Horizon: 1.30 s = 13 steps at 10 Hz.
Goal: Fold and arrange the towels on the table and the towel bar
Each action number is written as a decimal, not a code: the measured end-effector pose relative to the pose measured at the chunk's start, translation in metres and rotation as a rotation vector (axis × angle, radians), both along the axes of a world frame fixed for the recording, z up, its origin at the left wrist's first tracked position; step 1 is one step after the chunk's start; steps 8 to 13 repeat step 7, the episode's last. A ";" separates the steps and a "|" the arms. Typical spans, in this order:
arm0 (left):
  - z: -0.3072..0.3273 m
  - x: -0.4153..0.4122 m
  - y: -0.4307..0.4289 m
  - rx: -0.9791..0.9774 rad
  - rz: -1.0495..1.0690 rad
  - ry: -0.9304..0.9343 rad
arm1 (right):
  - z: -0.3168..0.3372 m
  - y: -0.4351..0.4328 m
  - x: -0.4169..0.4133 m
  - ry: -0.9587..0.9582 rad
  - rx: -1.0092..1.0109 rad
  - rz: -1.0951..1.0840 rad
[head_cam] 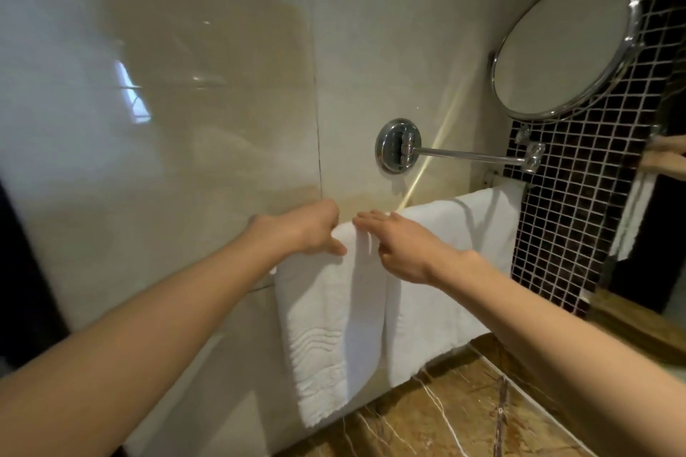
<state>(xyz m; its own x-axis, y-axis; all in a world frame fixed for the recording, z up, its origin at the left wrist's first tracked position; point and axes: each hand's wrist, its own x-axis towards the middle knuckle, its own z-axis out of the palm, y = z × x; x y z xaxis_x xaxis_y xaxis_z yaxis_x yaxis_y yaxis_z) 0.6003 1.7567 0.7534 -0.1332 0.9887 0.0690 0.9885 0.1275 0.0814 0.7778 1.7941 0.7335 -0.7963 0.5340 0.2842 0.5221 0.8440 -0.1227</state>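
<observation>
Two white towels hang side by side over a towel bar on the beige tiled wall. The left towel (326, 338) has a wavy embossed band near its lower hem. The right towel (453, 271) is wider and reaches toward the mosaic wall. The bar itself is hidden under the cloth except for its right end (492, 178). My left hand (308, 230) grips the top fold of the left towel, fingers curled over the bar. My right hand (404, 245) lies on the top of the towels where they meet, fingers stretched out flat.
A round chrome mirror (564, 48) on a swing arm (464, 156) juts from the wall above the towels. Dark mosaic tiles (568, 234) cover the wall at right. A brown marble counter (445, 415) lies below. A wall mirror edge shows at far right.
</observation>
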 end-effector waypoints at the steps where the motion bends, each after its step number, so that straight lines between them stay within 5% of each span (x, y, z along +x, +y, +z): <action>1: -0.005 0.001 -0.004 0.031 0.010 -0.003 | 0.002 -0.002 -0.002 -0.017 0.001 -0.017; 5: -0.028 0.033 -0.044 0.306 0.070 0.186 | -0.004 -0.023 -0.012 0.043 -0.134 -0.116; 6: -0.030 0.040 -0.058 0.428 0.017 0.045 | -0.008 -0.031 -0.016 0.130 -0.185 -0.112; 7: -0.022 0.038 -0.078 0.568 0.003 -0.360 | 0.001 -0.049 -0.012 0.240 -0.235 -0.140; 13: -0.022 0.038 -0.078 0.568 0.003 -0.360 | 0.001 -0.049 -0.012 0.240 -0.235 -0.140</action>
